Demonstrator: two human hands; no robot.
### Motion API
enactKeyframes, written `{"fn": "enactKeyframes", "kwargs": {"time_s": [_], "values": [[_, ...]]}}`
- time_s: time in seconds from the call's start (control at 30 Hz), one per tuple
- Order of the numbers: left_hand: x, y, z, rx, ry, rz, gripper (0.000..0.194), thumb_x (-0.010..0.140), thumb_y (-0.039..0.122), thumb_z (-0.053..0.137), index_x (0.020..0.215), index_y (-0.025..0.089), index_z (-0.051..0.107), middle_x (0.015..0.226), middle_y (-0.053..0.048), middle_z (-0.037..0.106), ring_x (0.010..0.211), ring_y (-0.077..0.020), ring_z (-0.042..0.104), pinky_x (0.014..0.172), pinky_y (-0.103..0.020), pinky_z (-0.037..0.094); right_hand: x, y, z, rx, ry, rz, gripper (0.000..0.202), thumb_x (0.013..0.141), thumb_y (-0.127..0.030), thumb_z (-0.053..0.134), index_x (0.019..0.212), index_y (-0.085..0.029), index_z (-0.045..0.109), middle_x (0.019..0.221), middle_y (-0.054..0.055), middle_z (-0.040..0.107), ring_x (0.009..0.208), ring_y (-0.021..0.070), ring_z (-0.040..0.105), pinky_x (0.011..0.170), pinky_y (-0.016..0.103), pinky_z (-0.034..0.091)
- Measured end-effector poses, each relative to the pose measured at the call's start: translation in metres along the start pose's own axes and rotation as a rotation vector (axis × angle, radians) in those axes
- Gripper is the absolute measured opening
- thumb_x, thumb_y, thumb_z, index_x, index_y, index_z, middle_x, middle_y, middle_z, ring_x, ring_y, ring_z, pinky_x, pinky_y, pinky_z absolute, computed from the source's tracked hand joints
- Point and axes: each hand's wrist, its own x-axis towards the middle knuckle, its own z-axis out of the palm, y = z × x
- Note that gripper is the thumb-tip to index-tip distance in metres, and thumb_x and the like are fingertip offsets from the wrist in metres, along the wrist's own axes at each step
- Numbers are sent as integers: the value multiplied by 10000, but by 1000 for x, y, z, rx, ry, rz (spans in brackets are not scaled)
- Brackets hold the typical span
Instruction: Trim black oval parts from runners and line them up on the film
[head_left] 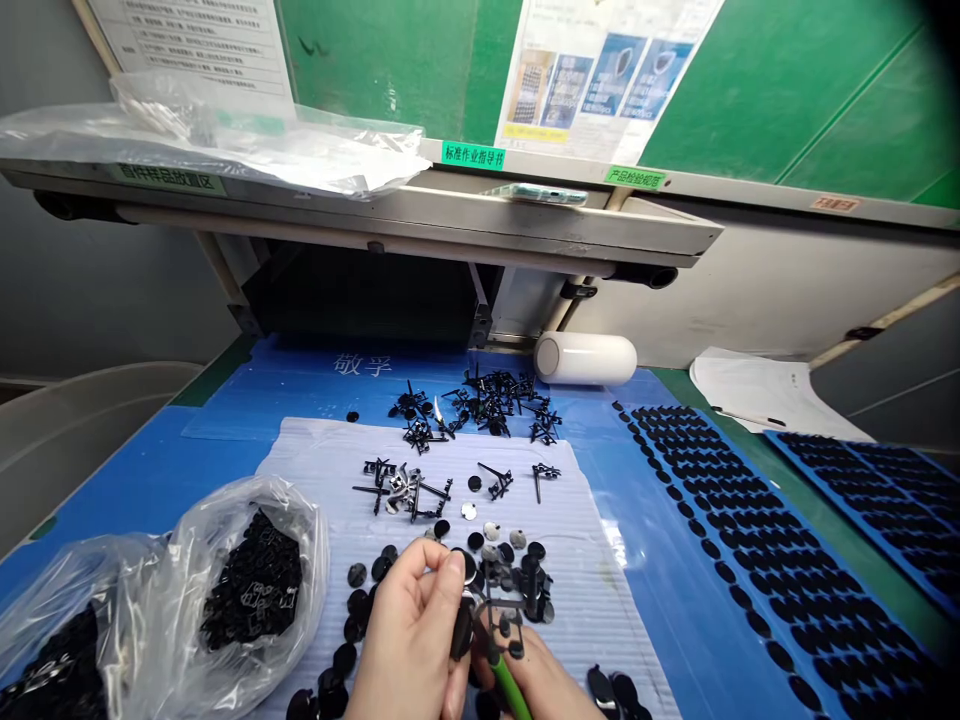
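A crumpled clear plastic bag (247, 580) is lying open at the left of the blue work mat (675, 560), holding a heap of small black moulded parts. A second clear bag (52, 650), beside it at the lower left corner, is holding more of the same. Near the bottom edge, over the ribbed white sheet (585, 560), the left hand (409, 640) is pinching a black plastic sprue frame (499, 600) — thin, spindly runners standing roughly upright. The right hand (544, 685) is gripping a green-handled tool (510, 685), its long axis pointing up and left toward the frame. Glossy black discs (358, 575) are lying scattered around both hands — flat and round.
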Motion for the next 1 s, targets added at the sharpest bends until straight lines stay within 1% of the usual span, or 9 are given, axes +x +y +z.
{"fn": "enactKeyframes", "kwargs": {"time_s": [0.17, 0.23, 0.3, 0.37, 0.53, 0.67, 0.77, 0.9, 1.0], "values": [[3, -4, -11, -45, 12, 62, 285, 756, 471, 482, 683, 206, 406, 250, 138, 301, 211, 3, 136, 263, -97, 112, 5, 3, 2, -51, 107, 80, 520, 538, -110, 367, 1034, -170, 514, 909, 59, 584, 822, 202, 516, 758, 274, 402], [3, -5, -15, -56, 7, 35, 256, 746, 444, 516, 712, 206, 428, 243, 139, 299, 207, 3, 143, 269, -96, 124, 9, 6, 3, -58, 173, 133, 587, 528, -101, 367, 1103, -166, 470, 1045, 76, 541, 964, 232, 477, 839, 298, 366], [3, -6, -20, -72, -11, 11, 252, 734, 434, 538, 709, 201, 445, 237, 138, 296, 205, 7, 136, 270, -94, 125, 12, 8, 3, -57, 192, 173, 639, 522, -102, 379, 1157, -161, 419, 1188, 86, 447, 1105, 260, 379, 917, 323, 304], [5, -7, -24, -106, -29, -3, 271, 734, 447, 531, 673, 196, 450, 232, 132, 295, 204, 10, 133, 264, -91, 132, 16, 8, 3, -42, 150, 179, 635, 514, -102, 378, 1145, -163, 417, 1211, 83, 412, 1135, 265, 342, 931, 332, 286], [10, -11, -30, -221, -74, -20, 273, 760, 422, 504, 624, 195, 442, 225, 123, 287, 193, 4, 135, 245, -100, 137, 25, 2, 3, 42, 94, 87, 601, 473, -98, 343, 1060, -171, 444, 1053, 54, 471, 1001, 219, 438, 840, 284, 356], [9, -8, -32, -274, -55, -32, 263, 781, 376, 492, 602, 194, 428, 223, 117, 287, 193, 3, 114, 245, -104, 87, 27, 4, 2, 86, 54, 109, 618, 482, -91, 347, 1087, -169, 443, 1071, 56, 479, 1026, 219, 430, 855, 288, 349], [8, -4, -34, -297, -39, -32, 284, 759, 378, 523, 577, 192, 408, 227, 114, 296, 196, 3, 108, 245, -112, 69, 26, 12, 1, 70, -7, 191, 679, 509, -91, 358, 1183, -159, 406, 1199, 72, 434, 1154, 241, 344, 937, 320, 288], [9, -3, -34, -278, -56, -74, 286, 738, 383, 549, 573, 193, 411, 217, 119, 286, 193, 3, 105, 249, -115, 58, 27, 14, -4, 33, -71, 308, 802, 523, -99, 375, 1316, -134, 263, 1388, 70, 228, 1281, 241, 119, 1026, 352, 144], [11, -4, -34, -306, -72, -94, 273, 734, 372, 553, 576, 193, 421, 223, 120, 288, 195, 5, 94, 248, -125, 41, 30, 9, -9, 7, -107, 307, 827, 511, -103, 378, 1325, -85, 234, 1402, 97, 190, 1284, 225, 113, 1035, 341, 117]]}}
